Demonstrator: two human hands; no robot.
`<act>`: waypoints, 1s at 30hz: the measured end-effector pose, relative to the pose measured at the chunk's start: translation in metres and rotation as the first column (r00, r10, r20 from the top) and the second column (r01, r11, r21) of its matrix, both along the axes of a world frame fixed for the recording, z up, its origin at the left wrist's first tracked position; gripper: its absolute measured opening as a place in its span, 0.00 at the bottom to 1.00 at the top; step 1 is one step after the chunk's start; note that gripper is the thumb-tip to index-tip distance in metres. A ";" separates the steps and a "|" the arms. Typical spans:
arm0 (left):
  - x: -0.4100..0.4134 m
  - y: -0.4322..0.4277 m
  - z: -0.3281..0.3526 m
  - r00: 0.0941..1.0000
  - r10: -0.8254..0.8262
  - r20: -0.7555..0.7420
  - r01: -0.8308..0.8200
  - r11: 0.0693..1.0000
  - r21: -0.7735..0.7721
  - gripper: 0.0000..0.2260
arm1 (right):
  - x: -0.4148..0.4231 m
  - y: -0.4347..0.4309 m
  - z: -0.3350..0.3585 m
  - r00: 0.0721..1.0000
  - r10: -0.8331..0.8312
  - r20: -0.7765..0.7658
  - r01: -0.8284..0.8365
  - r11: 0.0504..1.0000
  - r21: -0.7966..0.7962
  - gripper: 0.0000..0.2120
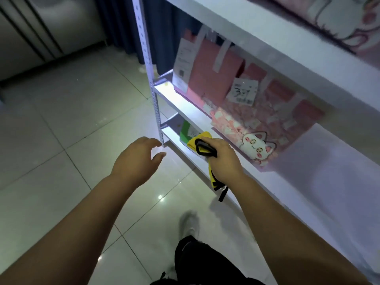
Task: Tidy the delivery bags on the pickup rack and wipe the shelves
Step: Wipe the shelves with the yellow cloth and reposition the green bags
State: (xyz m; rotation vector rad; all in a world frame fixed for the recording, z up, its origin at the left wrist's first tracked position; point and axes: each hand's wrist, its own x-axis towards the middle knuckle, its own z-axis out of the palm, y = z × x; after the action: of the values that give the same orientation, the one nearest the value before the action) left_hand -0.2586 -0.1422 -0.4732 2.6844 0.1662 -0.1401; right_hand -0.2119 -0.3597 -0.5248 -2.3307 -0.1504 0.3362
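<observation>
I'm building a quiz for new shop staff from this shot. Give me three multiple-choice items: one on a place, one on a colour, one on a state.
1. Where does the green bag stand?
A) on the floor
B) on the shelf below the pink bags
C) on the top shelf

2. What colour is the fabric item with black straps in the right hand?
A) yellow
B) blue
C) white

3. How is the left hand?
A) clenched in a fist
B) gripping a receipt
C) open, holding nothing

Answers:
1. B: it shows under the board that carries the pink bags.
2. A: yellow fabric sticks out above and below the gripping fingers.
3. C: its fingers are loosely spread, with nothing in them.
</observation>
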 end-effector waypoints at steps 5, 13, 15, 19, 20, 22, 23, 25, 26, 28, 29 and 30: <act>0.031 0.031 -0.006 0.995 0.092 -0.044 -0.091 0.996 0.016 0.16 | 0.048 0.034 0.005 0.995 0.097 -0.011 -0.097 0.995 0.003 0.27; 0.082 0.080 -0.028 0.987 0.102 -0.120 -0.102 0.995 0.007 0.15 | 0.098 0.084 -0.008 0.985 0.169 -0.029 -0.171 0.979 -0.109 0.27; 0.101 0.096 -0.031 0.989 0.078 -0.127 -0.077 0.997 0.012 0.15 | 0.108 0.096 -0.013 0.987 0.155 -0.049 -0.160 0.979 -0.128 0.28; 0.149 0.131 -0.034 0.990 -0.011 -0.139 0.014 1.000 0.023 0.16 | 0.131 0.128 -0.021 0.994 0.086 -0.067 -0.097 0.980 -0.175 0.29; 0.162 0.141 -0.035 0.989 -0.046 -0.141 0.050 0.998 0.025 0.16 | 0.137 0.137 -0.022 0.996 0.061 -0.070 -0.074 0.977 -0.198 0.29; 0.190 0.160 -0.037 0.982 -0.119 -0.145 0.123 0.992 0.022 0.16 | 0.149 0.156 -0.023 0.997 -0.008 -0.071 -0.009 0.973 -0.232 0.30; 0.204 0.170 -0.039 0.978 -0.153 -0.142 0.157 0.987 0.019 0.16 | 0.154 0.166 -0.024 0.997 -0.042 -0.063 0.026 0.971 -0.238 0.30; 0.231 0.187 -0.042 0.968 -0.212 -0.135 0.215 0.977 0.009 0.16 | 0.165 0.186 -0.027 0.994 -0.098 -0.054 0.082 0.966 -0.247 0.31; 0.244 0.193 -0.043 0.962 -0.238 -0.133 0.242 0.970 0.008 0.16 | 0.171 0.195 -0.028 0.992 -0.114 -0.048 0.098 0.961 -0.258 0.31; 0.268 0.202 -0.044 0.951 -0.283 -0.122 0.286 0.958 0.001 0.18 | 0.182 0.208 -0.032 0.992 -0.124 -0.037 0.108 0.952 -0.287 0.31; 0.280 0.204 -0.045 0.948 -0.298 -0.109 0.299 0.954 -0.009 0.19 | 0.188 0.213 -0.035 0.991 -0.127 -0.030 0.113 0.949 -0.294 0.30; 0.292 0.205 -0.045 0.947 -0.308 -0.091 0.307 0.952 -0.024 0.21 | 0.194 0.217 -0.037 0.991 -0.132 -0.020 0.121 0.948 -0.295 0.30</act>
State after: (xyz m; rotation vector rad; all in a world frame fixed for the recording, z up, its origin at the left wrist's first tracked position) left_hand 0.0338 0.0628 -0.5185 2.6778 -0.2268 -0.3622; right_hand -0.0181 -0.1430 -0.5623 -2.6101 0.0747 0.3602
